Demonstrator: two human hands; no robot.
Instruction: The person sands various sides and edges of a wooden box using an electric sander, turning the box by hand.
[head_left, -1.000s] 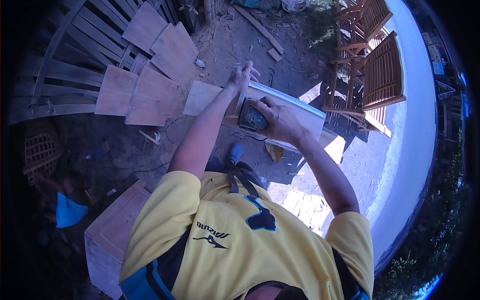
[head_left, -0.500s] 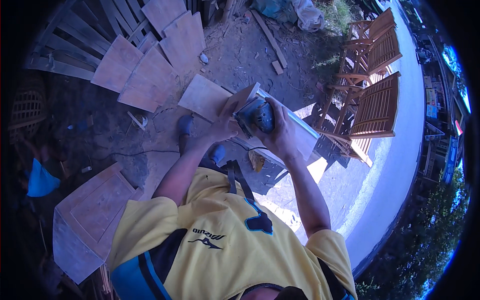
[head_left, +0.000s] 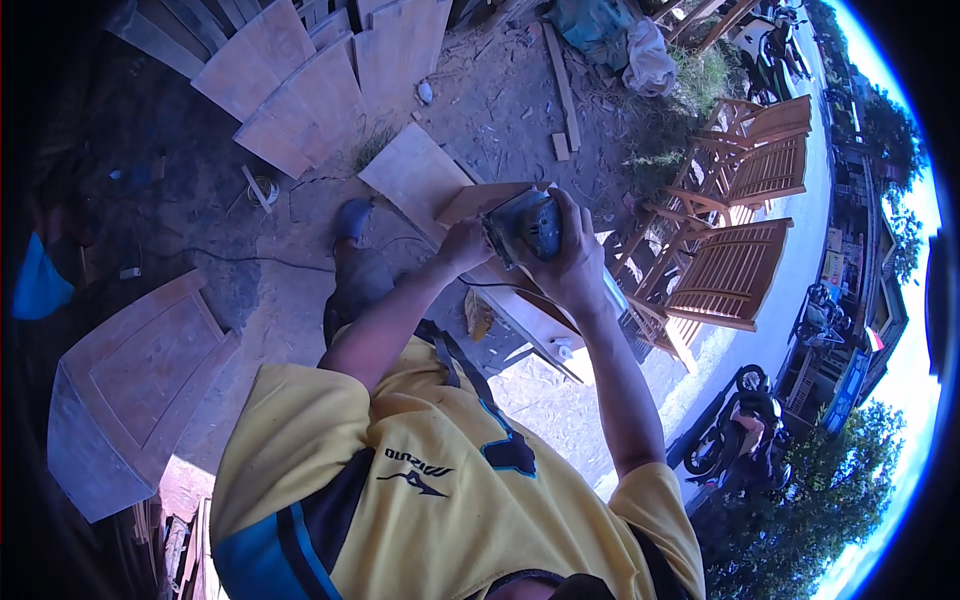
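My right hand [head_left: 572,262] is wrapped round the rounded dark body of an electric sander [head_left: 541,228]. The sander is tilted, with its flat base turned toward my left hand. My left hand [head_left: 466,246] is closed right at the edge of that base; what its fingers pinch is too small to make out. Just beyond and below the hands is a wooden box-like piece [head_left: 473,203] on a bench of boards [head_left: 420,170]. A dark cord [head_left: 490,285] runs from the sander beneath my wrists.
Flat wooden panels [head_left: 300,105] lean at the far left. A framed panel [head_left: 150,375] lies at the near left. Slatted wooden chairs [head_left: 725,275] line the right side beside a road with a parked motorcycle [head_left: 735,430]. The cord [head_left: 255,260] crosses the dirt floor.
My left hand has gone from spread fingers to a closed grip at the sander's base edge. The sander has tilted slightly in my right hand. My view has turned rightward.
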